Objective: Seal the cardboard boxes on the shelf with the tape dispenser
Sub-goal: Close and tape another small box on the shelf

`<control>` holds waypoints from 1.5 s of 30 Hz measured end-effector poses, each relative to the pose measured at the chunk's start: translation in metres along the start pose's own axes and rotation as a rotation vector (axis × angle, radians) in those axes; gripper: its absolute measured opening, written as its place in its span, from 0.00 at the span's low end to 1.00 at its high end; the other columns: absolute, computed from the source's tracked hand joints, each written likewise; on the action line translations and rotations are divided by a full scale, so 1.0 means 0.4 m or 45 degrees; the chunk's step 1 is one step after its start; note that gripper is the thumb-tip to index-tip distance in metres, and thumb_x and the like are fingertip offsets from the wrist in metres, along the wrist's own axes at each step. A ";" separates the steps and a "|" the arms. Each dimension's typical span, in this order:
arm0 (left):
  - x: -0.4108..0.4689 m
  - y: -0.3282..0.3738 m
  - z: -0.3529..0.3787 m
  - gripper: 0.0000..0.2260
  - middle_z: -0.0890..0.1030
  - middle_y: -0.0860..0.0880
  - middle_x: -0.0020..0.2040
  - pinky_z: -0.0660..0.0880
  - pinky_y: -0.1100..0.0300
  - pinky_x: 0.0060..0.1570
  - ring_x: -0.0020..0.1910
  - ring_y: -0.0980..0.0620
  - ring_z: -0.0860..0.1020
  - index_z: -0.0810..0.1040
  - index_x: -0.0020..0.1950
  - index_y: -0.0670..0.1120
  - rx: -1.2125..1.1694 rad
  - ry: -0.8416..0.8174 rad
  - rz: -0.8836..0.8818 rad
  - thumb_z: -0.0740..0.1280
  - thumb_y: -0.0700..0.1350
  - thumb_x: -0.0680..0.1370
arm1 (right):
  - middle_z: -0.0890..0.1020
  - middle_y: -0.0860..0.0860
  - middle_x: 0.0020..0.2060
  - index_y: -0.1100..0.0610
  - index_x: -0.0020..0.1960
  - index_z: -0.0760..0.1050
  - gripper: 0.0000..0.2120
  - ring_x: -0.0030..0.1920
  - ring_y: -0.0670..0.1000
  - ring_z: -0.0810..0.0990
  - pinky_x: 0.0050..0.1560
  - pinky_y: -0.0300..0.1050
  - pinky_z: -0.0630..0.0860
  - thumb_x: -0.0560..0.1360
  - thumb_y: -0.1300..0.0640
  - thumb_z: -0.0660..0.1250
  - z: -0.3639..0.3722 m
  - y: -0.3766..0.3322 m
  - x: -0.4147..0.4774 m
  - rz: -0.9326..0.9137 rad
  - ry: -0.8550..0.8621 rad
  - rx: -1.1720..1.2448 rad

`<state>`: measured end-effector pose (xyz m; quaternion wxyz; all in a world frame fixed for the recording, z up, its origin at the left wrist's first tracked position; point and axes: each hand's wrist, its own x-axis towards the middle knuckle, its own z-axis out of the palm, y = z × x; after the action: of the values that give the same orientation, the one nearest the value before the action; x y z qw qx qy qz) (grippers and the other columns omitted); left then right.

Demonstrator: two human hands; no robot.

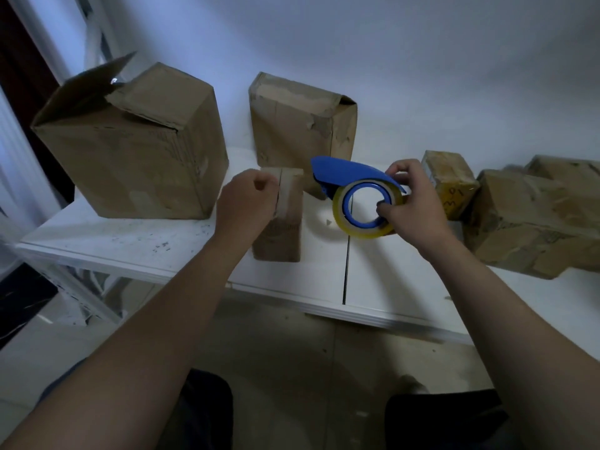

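L hand (248, 203): curled against top-left edge of small box (285, 228), prob. gripping it; fingertips hidden.
R hand (414, 203): grips blue tape dispenser (350, 175), one finger hooked in roll core.
Tape dispenser: held above shelf (130, 235), just right of small box.
Small box: upright, front-centre of shelf.
Others: big box (130, 157) at left w/ flap up; mid box (298, 125) behind.
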<state>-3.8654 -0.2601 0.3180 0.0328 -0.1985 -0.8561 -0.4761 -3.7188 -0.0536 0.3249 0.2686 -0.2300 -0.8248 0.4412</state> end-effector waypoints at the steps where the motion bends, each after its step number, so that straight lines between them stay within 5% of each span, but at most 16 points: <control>1: 0.000 0.009 -0.006 0.11 0.84 0.50 0.46 0.75 0.60 0.41 0.42 0.55 0.78 0.83 0.50 0.47 -0.137 -0.067 -0.142 0.63 0.50 0.81 | 0.76 0.42 0.54 0.46 0.56 0.68 0.25 0.44 0.53 0.83 0.32 0.51 0.82 0.71 0.71 0.72 -0.001 -0.011 -0.002 -0.046 0.005 0.005; 5: -0.009 0.041 -0.038 0.16 0.86 0.53 0.45 0.67 0.63 0.29 0.37 0.55 0.76 0.84 0.51 0.49 -0.600 -0.323 -0.604 0.66 0.60 0.80 | 0.77 0.41 0.55 0.45 0.55 0.69 0.26 0.45 0.52 0.84 0.42 0.57 0.84 0.70 0.70 0.73 0.001 -0.040 -0.005 -0.153 -0.006 0.055; 11: -0.006 0.042 -0.064 0.27 0.83 0.53 0.43 0.58 0.64 0.27 0.30 0.57 0.73 0.83 0.51 0.48 -0.968 -0.596 -0.771 0.63 0.70 0.75 | 0.76 0.38 0.51 0.50 0.56 0.70 0.25 0.57 0.37 0.76 0.55 0.45 0.80 0.69 0.71 0.74 0.020 -0.048 -0.005 -0.256 -0.015 0.059; 17: -0.005 0.034 -0.080 0.07 0.84 0.55 0.41 0.58 0.64 0.34 0.30 0.58 0.71 0.82 0.48 0.49 -0.826 -0.507 -0.781 0.69 0.51 0.79 | 0.75 0.37 0.53 0.51 0.58 0.70 0.25 0.57 0.35 0.74 0.61 0.42 0.75 0.70 0.72 0.72 0.033 -0.042 -0.002 -0.320 -0.075 0.033; 23: -0.007 0.020 -0.086 0.16 0.86 0.55 0.42 0.65 0.62 0.36 0.39 0.55 0.74 0.84 0.48 0.49 -0.610 -0.487 -0.829 0.70 0.62 0.76 | 0.75 0.48 0.62 0.45 0.63 0.70 0.29 0.59 0.44 0.73 0.56 0.27 0.69 0.71 0.71 0.71 0.046 -0.027 0.002 -0.389 -0.099 -0.097; 25: -0.010 0.014 -0.083 0.14 0.86 0.54 0.42 0.67 0.61 0.38 0.43 0.54 0.75 0.84 0.47 0.48 -0.539 -0.462 -0.792 0.73 0.58 0.75 | 0.74 0.48 0.62 0.45 0.63 0.70 0.30 0.59 0.42 0.72 0.55 0.23 0.68 0.71 0.71 0.71 0.049 -0.023 0.004 -0.412 -0.080 -0.115; 30: -0.009 -0.001 -0.080 0.05 0.83 0.48 0.43 0.68 0.60 0.35 0.43 0.51 0.76 0.81 0.47 0.45 -0.337 -0.371 -0.588 0.73 0.45 0.75 | 0.74 0.47 0.62 0.43 0.73 0.68 0.37 0.59 0.44 0.72 0.61 0.34 0.71 0.71 0.71 0.70 0.052 0.000 0.005 -0.480 -0.133 -0.163; 33: -0.014 -0.015 -0.080 0.04 0.80 0.48 0.42 0.67 0.61 0.35 0.43 0.51 0.75 0.81 0.45 0.45 -0.214 -0.362 -0.440 0.70 0.45 0.77 | 0.73 0.51 0.57 0.43 0.78 0.63 0.39 0.55 0.44 0.70 0.56 0.26 0.66 0.73 0.68 0.69 0.063 0.030 0.001 -0.598 -0.169 -0.288; 38: -0.016 -0.044 -0.084 0.10 0.81 0.49 0.43 0.67 0.62 0.37 0.45 0.54 0.78 0.80 0.42 0.46 -0.198 -0.335 -0.375 0.69 0.50 0.79 | 0.68 0.51 0.58 0.42 0.76 0.67 0.37 0.59 0.47 0.68 0.58 0.38 0.72 0.73 0.68 0.69 0.074 0.068 0.006 -0.722 -0.161 -0.315; 45: -0.004 -0.103 -0.109 0.11 0.83 0.51 0.45 0.70 0.60 0.39 0.44 0.56 0.81 0.82 0.44 0.44 -0.293 -0.162 -0.380 0.70 0.51 0.79 | 0.69 0.56 0.61 0.47 0.74 0.70 0.36 0.61 0.46 0.66 0.60 0.27 0.66 0.71 0.72 0.70 0.055 0.108 0.017 -0.828 -0.060 -0.359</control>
<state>-3.8852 -0.3159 0.3083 -0.1153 -0.1015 -0.8164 -0.5567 -3.7318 -0.0408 0.2794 0.3418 0.0201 -0.9135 0.2196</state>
